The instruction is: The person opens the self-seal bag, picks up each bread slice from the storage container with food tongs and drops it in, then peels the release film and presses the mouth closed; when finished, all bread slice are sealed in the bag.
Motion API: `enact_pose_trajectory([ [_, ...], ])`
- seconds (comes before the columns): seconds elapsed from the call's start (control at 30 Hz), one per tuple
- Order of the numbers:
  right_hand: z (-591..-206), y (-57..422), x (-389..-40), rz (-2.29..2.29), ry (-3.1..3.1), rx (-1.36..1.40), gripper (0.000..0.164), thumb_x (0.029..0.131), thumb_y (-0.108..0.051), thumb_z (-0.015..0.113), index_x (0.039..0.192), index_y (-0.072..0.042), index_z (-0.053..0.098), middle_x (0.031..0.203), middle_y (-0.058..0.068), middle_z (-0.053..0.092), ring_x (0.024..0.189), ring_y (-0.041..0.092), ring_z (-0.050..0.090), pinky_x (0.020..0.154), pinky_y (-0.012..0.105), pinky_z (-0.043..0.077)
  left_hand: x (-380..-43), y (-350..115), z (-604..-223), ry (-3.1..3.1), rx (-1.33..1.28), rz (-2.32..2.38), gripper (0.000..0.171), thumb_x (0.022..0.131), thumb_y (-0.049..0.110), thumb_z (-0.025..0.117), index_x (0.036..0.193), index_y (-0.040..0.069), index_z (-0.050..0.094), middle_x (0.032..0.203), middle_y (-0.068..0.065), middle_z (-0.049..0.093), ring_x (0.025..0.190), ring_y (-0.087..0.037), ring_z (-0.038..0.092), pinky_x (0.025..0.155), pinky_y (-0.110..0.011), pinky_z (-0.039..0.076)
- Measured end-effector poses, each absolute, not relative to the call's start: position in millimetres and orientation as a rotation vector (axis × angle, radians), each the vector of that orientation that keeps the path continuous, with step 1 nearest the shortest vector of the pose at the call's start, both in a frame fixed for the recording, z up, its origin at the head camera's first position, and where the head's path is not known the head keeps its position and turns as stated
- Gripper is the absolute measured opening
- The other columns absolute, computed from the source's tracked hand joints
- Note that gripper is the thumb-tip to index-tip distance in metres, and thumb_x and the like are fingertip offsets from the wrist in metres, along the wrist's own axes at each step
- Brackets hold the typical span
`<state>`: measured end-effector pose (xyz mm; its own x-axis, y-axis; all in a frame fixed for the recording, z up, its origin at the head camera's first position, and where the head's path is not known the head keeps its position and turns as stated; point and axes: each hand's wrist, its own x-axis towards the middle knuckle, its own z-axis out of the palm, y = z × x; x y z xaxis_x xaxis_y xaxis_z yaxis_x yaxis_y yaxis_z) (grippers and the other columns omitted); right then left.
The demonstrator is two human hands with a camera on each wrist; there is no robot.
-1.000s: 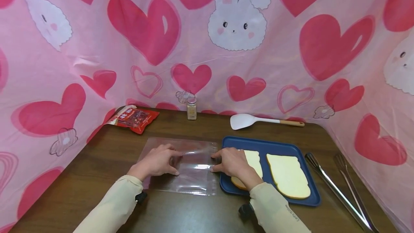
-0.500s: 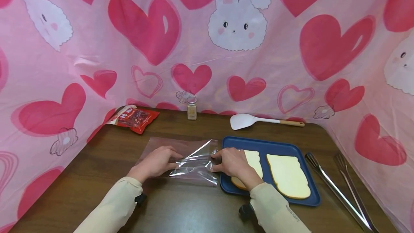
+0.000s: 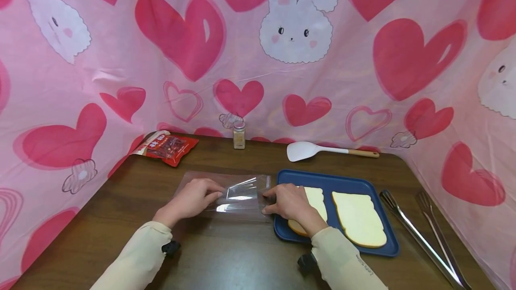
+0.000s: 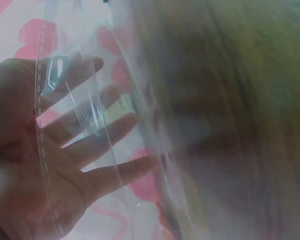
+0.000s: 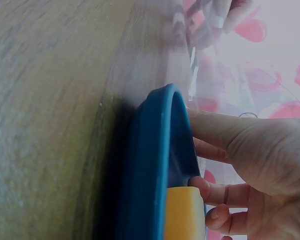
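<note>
A clear plastic bag [image 3: 242, 197] lies on the brown table between both hands, its film shiny and wrinkled. My left hand [image 3: 192, 197] is at the bag's left part, thumb and forefinger close to the film. Seen from the left wrist, its fingers are straight and spread, and clear film [image 4: 102, 115] with a stitched-looking seam stands before them. My right hand [image 3: 288, 201] reaches over the blue tray [image 3: 282, 174], thumb and forefinger apart, resting on the bag's right edge. Its other fingers hang loosely beside a bread slice [image 5: 182, 215]. Those two fingertips are hidden by the tray rim in the right wrist view.
A second bread slice [image 3: 359, 218] lies on the tray's right half. Metal tongs [image 3: 419, 232] lie right of it. At the back are a white spatula [image 3: 304, 150] with a wooden handle, a small spice jar [image 3: 239, 137] and a red food packet [image 3: 169, 147].
The bag's near edge has shifted away from me, and its wrinkles have changed. My left hand has moved slightly left and its thumb has come nearer the forefinger. The right hand stays put.
</note>
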<state>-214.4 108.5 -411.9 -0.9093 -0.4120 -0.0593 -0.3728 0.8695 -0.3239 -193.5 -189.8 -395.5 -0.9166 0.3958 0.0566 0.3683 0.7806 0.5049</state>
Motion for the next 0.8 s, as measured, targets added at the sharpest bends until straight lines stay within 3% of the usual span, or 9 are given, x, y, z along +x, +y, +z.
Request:
enact_pose_trajectory([
  [0.3, -411.6, 109.1, -214.0, -0.451, 2.916, -0.609, 0.043, 0.081, -0.044, 0.091, 0.119, -0.026, 0.082, 0.101, -0.002, 0.079, 0.082, 0.017, 0.055, 0.077, 0.043, 0.044, -192.0, -189.0, -383.5, 3.092, 0.657, 0.879, 0.017, 0.094, 0.009, 0.078, 0.111, 0.008, 0.082, 0.115, -0.011, 0.08, 0.114, -0.035, 0.073, 0.106, -0.064, 0.048],
  [0.57, -411.2, 107.3, -214.3, -0.45, 2.915, -0.593, 0.04, 0.082, -0.042, 0.091, 0.118, -0.026, 0.083, 0.089, -0.005, 0.073, 0.083, 0.017, 0.055, 0.079, 0.046, 0.046, -191.7, -190.8, -375.3, 3.101, 0.586, 1.014, 0.014, 0.094, 0.007, 0.078, 0.108, 0.009, 0.082, 0.113, -0.012, 0.08, 0.112, -0.035, 0.073, 0.101, -0.059, 0.055],
  [0.8, -411.7, 108.0, -213.5, -0.443, 2.922, -0.605, 0.042, 0.08, -0.043, 0.092, 0.118, -0.027, 0.083, 0.086, -0.008, 0.073, 0.081, 0.016, 0.054, 0.075, 0.042, 0.042, -190.4, -191.4, -370.2, 3.078, 0.55, 1.024, 0.016, 0.095, 0.01, 0.078, 0.11, 0.011, 0.082, 0.117, -0.011, 0.079, 0.115, -0.036, 0.071, 0.104, -0.062, 0.052],
])
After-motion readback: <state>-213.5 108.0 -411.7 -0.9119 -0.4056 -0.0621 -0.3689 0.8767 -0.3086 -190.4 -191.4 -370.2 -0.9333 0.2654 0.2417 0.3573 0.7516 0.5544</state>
